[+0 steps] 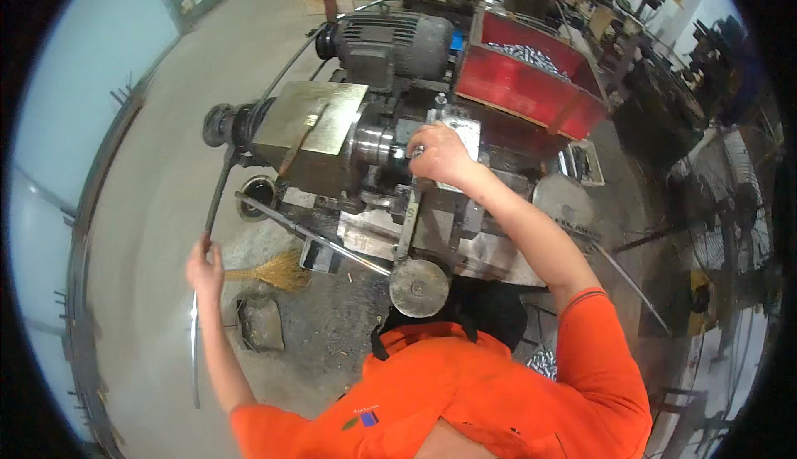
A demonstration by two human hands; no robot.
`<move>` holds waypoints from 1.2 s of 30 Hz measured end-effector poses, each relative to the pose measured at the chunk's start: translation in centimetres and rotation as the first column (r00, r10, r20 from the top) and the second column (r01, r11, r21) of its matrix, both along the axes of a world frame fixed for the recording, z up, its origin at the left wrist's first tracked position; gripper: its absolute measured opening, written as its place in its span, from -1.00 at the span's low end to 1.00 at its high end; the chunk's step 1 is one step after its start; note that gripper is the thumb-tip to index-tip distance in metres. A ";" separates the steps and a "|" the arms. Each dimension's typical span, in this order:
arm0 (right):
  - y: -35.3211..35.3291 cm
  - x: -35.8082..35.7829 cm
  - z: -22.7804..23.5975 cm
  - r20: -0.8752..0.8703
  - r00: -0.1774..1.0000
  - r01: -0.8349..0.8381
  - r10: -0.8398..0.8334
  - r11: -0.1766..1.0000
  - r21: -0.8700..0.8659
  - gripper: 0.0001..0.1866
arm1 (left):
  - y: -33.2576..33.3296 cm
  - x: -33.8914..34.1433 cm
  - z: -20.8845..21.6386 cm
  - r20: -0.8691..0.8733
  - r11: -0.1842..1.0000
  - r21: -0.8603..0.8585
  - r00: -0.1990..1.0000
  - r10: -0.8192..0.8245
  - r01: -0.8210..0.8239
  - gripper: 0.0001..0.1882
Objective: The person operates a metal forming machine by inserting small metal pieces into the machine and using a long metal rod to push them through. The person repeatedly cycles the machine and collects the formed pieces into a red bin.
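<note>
While the left hand (205, 270) grips the dark bar (217, 202), perhaps for leverage, the right hand (442, 156) curls by the spindle (373, 144), at the headstock (320, 173)'s right edge. Whether it clamps the small metal part (417, 151) there, I cannot tell.

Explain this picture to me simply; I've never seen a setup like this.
There is no robot here: a person in an orange shirt works bare-handed. The one picture comes from a wide camera on their head, looking down, so straight edges bend near its rim.

In front stands a machine with a shiny round spindle and a ribbed motor. The left hand grips a dark bar. The right hand is curled beside the spindle; whether it holds something small is hard to tell.

On top, a thin tool lies across a metal plate. The red bin beyond holds shiny metal pieces.
</note>
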State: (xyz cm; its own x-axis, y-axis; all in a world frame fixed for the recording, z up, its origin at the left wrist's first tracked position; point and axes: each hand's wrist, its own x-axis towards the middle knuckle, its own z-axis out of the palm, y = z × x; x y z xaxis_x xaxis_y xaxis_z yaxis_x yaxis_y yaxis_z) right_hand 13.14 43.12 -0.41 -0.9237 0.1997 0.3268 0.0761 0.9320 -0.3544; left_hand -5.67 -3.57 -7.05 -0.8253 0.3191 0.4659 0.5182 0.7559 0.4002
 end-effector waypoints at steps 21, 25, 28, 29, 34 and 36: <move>-2.7 -4.0 0.5 0.336 0.940 -0.072 0.054 0.996 0.043 -0.71 | -6.4 4.2 -2.5 0.196 0.800 -0.464 0.836 0.513 -0.381 -0.64; -2.2 -3.8 -0.8 0.276 0.961 -0.028 0.002 0.995 0.091 -0.73 | -1.6 8.8 -1.9 0.149 0.835 -0.340 0.852 0.501 -0.432 -0.70; -1.9 -1.7 1.5 0.264 0.960 0.028 -0.092 0.971 0.237 -0.74 | -1.8 8.4 -1.6 0.268 0.853 -0.429 0.860 0.435 -0.298 -0.62; -1.2 -0.7 3.0 0.244 0.961 0.081 -0.129 0.977 0.196 -0.74 | -2.4 9.0 -2.3 0.206 0.888 -0.338 0.896 0.392 -0.311 -0.65; 7.6 4.2 9.4 -0.028 0.974 0.228 -0.226 0.971 0.080 -0.69 | -3.7 6.6 -3.4 0.178 0.861 -0.436 0.913 0.367 -0.261 -0.68; 11.4 5.2 8.7 -0.498 0.814 0.437 -0.300 0.881 0.183 -0.55 | 2.8 7.5 0.9 -0.021 0.797 -0.565 0.970 0.244 -0.212 -0.68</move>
State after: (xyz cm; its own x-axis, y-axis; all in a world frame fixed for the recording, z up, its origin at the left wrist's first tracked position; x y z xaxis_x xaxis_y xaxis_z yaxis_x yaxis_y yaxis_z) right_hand 18.34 54.53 8.25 -0.5393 0.3331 0.7734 0.3331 0.9279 -0.1673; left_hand 1.82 -0.81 -6.15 -0.9244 0.3107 0.2213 0.2935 0.9499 -0.1077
